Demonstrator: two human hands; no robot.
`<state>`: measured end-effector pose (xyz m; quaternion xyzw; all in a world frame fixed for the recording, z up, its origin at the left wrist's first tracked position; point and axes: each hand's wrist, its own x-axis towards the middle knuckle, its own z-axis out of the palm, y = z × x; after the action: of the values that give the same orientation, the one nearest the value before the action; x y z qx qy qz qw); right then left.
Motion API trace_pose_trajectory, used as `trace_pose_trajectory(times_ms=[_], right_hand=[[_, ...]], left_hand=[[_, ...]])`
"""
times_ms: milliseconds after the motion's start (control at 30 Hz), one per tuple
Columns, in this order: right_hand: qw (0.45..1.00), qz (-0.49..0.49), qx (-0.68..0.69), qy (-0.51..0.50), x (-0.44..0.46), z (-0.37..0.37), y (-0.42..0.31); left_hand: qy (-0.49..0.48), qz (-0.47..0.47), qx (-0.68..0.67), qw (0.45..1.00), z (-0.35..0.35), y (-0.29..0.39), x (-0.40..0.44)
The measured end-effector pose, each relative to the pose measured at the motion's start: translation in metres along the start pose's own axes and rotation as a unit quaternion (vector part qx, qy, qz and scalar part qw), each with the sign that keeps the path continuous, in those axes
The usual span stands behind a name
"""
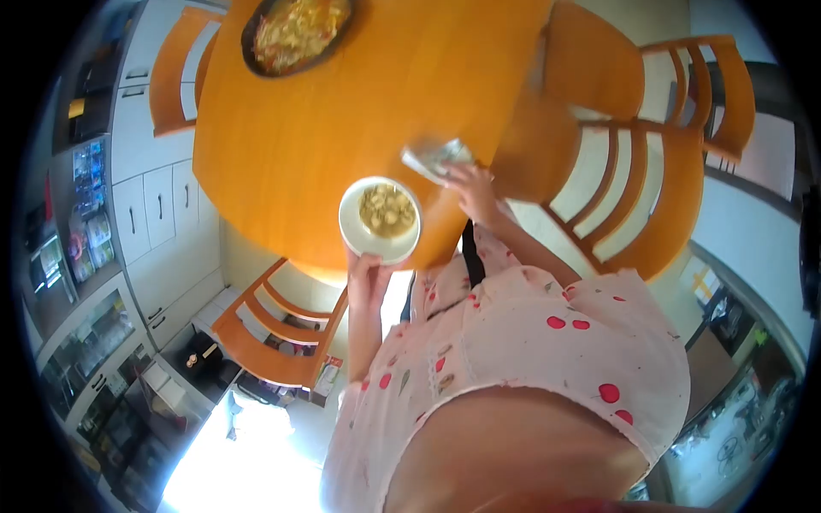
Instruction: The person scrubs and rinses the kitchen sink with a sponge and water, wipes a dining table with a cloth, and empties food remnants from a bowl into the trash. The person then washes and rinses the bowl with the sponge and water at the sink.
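My left hand [368, 275] is closed on the near rim of a white bowl [349, 221]. Inside the bowl is a yellowish-green soup [386, 211] with pale lumps. The bowl is at the near edge of the round wooden table [282, 162]; whether it rests on the top or is held just above it, I cannot tell. To its right, my right hand [472, 190] grips a crumpled, whitish-grey cloth [438, 160] at the table's right side. Motion blurs this cloth, so its details are unclear.
A dark oval dish [248, 47] of cooked food stands at the table's far left. Wooden chairs [654, 197] crowd the right side, another chair [286, 338] is at the near left, and one [171, 77] stands far left. White cabinets [158, 205] line the left wall.
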<state>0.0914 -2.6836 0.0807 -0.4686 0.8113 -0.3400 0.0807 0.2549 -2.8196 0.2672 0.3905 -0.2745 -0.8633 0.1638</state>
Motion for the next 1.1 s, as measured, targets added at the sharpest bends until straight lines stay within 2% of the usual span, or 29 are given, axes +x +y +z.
trace_pose_trajectory(times_ms=[67, 167, 267, 300, 333, 400, 433, 467, 500, 533, 567, 667, 700, 800, 900, 1000, 1100], right_hand=[[0.998, -0.052, 0.004, -0.038, -0.056, 0.017, -0.054], [0.996, -0.033, 0.079, -0.040, -0.102, 0.049, -0.100], [0.990, -0.002, 0.116, -0.086, -0.114, 0.063, -0.134], [0.971, -0.006, 0.238, -0.003, -0.114, 0.058, -0.146], [0.891, 0.007, 0.440, -0.111, -0.111, 0.064, -0.142], [0.777, 0.230, 0.586, -0.017, -0.130, 0.048, -0.160], [0.766, 0.312, 0.562, 0.014, -0.145, 0.032, -0.160], [0.717, 0.274, 0.629, 0.124, -0.162, 0.000, -0.174], [0.649, 0.273, 0.693, 0.154, -0.186, -0.019, -0.167], [0.528, 0.321, 0.762, 0.193, -0.210, -0.047, -0.170], [0.583, 0.260, 0.731, 0.242, -0.242, -0.057, -0.161], [0.363, 0.262, 0.826, 0.342, -0.313, -0.111, -0.149], [0.338, 0.240, 0.831, 0.371, -0.345, -0.129, -0.147], [0.342, 0.211, 0.785, 0.471, -0.437, -0.172, -0.155], [0.253, 0.207, 0.748, 0.578, -0.491, -0.194, -0.166], [0.297, 0.106, 0.709, 0.630, -0.590, -0.214, -0.168], [0.218, 0.078, 0.643, 0.730, -0.671, -0.235, -0.167]], left_hand=[[-0.031, -0.012, 0.017, 0.999, -0.026, -0.001, -0.020], [-0.070, -0.032, 0.046, 0.996, -0.045, 0.002, -0.048], [-0.123, -0.070, 0.087, 0.986, -0.078, 0.003, -0.063], [-0.132, -0.074, 0.100, 0.983, -0.085, 0.001, -0.069], [-0.140, -0.083, 0.098, 0.982, -0.088, -0.003, -0.078], [-0.159, -0.103, 0.106, 0.976, -0.089, -0.007, -0.089], [-0.170, -0.106, 0.118, 0.973, -0.082, -0.011, -0.099], [-0.190, -0.104, 0.142, 0.966, -0.077, -0.018, -0.111], [-0.210, -0.105, 0.166, 0.958, -0.070, -0.027, -0.121], [-0.234, -0.106, 0.189, 0.948, -0.063, -0.038, -0.131], [-0.244, -0.099, 0.221, 0.939, -0.056, -0.051, -0.140], [-0.299, -0.127, 0.284, 0.902, -0.025, -0.087, -0.160], [-0.316, -0.143, 0.288, 0.893, -0.016, -0.108, -0.170], [-0.373, -0.200, 0.303, 0.854, 0.023, -0.174, -0.207], [-0.378, -0.282, 0.303, 0.828, 0.052, -0.234, -0.200], [-0.418, -0.327, 0.326, 0.782, 0.093, -0.308, -0.230], [-0.453, -0.358, 0.319, 0.752, 0.145, -0.388, -0.262]])
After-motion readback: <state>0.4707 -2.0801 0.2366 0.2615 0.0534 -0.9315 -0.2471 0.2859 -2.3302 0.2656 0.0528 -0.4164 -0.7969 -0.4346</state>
